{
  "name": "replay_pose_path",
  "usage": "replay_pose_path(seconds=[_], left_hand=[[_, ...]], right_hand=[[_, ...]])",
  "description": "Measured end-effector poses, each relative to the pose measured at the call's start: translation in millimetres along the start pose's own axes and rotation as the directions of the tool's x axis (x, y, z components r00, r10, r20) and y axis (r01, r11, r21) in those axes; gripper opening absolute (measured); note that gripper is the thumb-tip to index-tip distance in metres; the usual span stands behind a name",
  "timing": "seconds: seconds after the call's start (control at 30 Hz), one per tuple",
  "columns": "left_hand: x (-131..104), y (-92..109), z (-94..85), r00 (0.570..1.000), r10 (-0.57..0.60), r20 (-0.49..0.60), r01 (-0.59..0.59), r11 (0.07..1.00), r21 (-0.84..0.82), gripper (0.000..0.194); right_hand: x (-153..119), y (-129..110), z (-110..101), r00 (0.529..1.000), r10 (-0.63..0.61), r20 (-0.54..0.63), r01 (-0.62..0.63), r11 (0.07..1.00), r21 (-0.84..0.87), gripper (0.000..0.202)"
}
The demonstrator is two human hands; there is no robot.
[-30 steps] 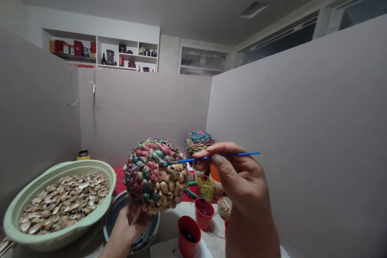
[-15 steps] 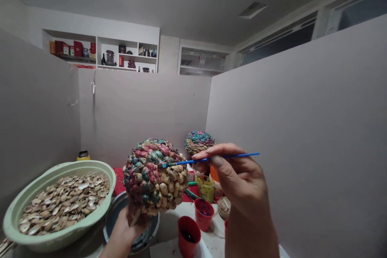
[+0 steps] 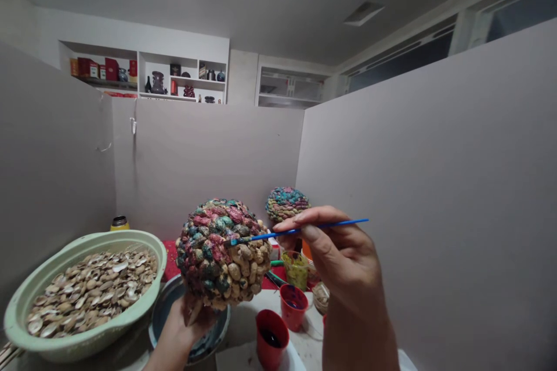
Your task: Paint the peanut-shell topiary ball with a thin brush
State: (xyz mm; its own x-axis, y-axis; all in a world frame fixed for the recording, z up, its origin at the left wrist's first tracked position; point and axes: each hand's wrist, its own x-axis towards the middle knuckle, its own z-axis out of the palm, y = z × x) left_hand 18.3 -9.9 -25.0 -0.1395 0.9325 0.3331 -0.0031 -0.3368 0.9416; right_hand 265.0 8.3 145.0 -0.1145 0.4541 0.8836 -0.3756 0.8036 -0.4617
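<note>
Left hand point(image 3: 194, 317) gripped the peanut-covered ball point(image 3: 224, 258) from below at the frame's lower centre, presumably leaving its sides exposed to the brush point(image 3: 261, 236), which the right hand point(image 3: 343, 255) pinched mid-handle, probably for fine control.

Compared with 1.0 s ago, the right hand point(image 3: 343, 255) sits slightly farther left, and the blue-handled paintbrush point(image 3: 263, 236) with it; its bristles now lie lower and farther left across the peanut-shell ball point(image 3: 235, 271). The right wrist covers more of the twine ball point(image 3: 321, 297).
</note>
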Motion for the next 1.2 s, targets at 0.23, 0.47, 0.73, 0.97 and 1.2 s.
replay_pose_path(seconds=[0.23, 0.47, 0.73, 0.97, 1.2], left_hand=[[1.2, -3.9, -2.9, 1.0, -0.004, 0.02, 0.004, 1.0, -0.002, 0.028], [4.5, -13.5, 0.7, 1.0, -0.009, -0.023, 0.009, 1.0, -0.025, 0.027], [3.7, -12.9, 0.7, 0.997, -0.059, -0.046, 0.058, 0.998, -0.017, 0.019], [-0.6, -6.6, 2.1, 1.0, 0.013, -0.022, -0.013, 1.0, -0.014, 0.038], [-2.4, -1.8, -0.1, 1.0, -0.004, -0.002, 0.004, 1.0, 0.012, 0.033]], right_hand=[[3.1, 4.1, -15.6, 0.995, 0.022, -0.095, -0.028, 0.998, -0.063, 0.007], [0.9, -1.4, -8.9, 0.997, -0.022, -0.078, 0.023, 1.0, 0.014, 0.006], [-2.0, 0.0, -0.8, 0.999, -0.018, -0.027, 0.016, 0.998, -0.054, 0.007], [-2.0, -0.8, -7.8, 0.997, -0.046, -0.056, 0.044, 0.998, -0.042, 0.009], [-6.9, -8.1, 11.9, 0.996, -0.076, -0.042, 0.072, 0.993, -0.093, 0.01]])
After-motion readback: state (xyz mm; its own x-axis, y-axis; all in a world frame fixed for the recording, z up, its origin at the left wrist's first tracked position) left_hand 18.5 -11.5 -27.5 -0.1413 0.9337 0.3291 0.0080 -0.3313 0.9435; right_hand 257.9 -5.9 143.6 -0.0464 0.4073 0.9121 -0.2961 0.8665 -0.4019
